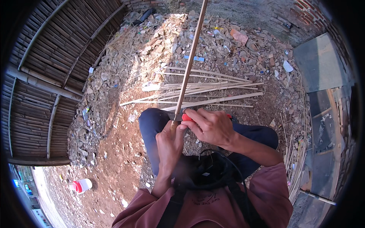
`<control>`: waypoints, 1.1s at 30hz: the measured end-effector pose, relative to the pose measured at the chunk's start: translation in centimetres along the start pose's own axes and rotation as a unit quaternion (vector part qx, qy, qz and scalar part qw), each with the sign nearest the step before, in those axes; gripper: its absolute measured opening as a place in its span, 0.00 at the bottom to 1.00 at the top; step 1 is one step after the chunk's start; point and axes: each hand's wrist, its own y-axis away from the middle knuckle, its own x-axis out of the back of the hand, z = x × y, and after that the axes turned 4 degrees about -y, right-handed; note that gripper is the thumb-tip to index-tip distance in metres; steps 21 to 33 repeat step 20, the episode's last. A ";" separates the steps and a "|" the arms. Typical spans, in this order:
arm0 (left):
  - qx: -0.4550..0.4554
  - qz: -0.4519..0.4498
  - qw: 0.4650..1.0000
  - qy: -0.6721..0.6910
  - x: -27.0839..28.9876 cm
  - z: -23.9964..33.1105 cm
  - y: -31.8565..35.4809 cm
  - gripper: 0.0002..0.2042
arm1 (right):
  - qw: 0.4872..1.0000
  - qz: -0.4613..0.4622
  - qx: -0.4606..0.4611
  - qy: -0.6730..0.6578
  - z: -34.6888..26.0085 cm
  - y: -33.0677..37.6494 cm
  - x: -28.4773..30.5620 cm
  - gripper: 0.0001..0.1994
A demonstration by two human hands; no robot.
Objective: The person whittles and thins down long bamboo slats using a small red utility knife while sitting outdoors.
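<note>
A long bamboo strip (188,66) rises from my left hand (169,143) and slants away past the far edge of the view. The fingers of that hand are closed around its near end, thumb up against it. In my right hand (213,126) is a knife (186,117) with a red handle, gripped in closed fingers. Its short grey blade lies across the strip just above my left thumb. Most of the handle is hidden by my fingers. Both hands meet above my bent legs. Beyond my knees, several pale split bamboo strips (224,86) lie loosely crossed on the ground.
Rubble and stones (152,47) cover the ground ahead. A slatted bamboo wall (53,76) stands at the left, with a white and red container (84,185) nearer me. Large boards (321,62) lean along the right, beside more thin strips (293,167).
</note>
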 end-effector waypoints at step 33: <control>-0.039 -0.017 0.997 -0.067 -0.1 0.0 -0.1 0.14 | 1.000 -0.001 -0.028 0.012 1.1 0.0 0.5 0.13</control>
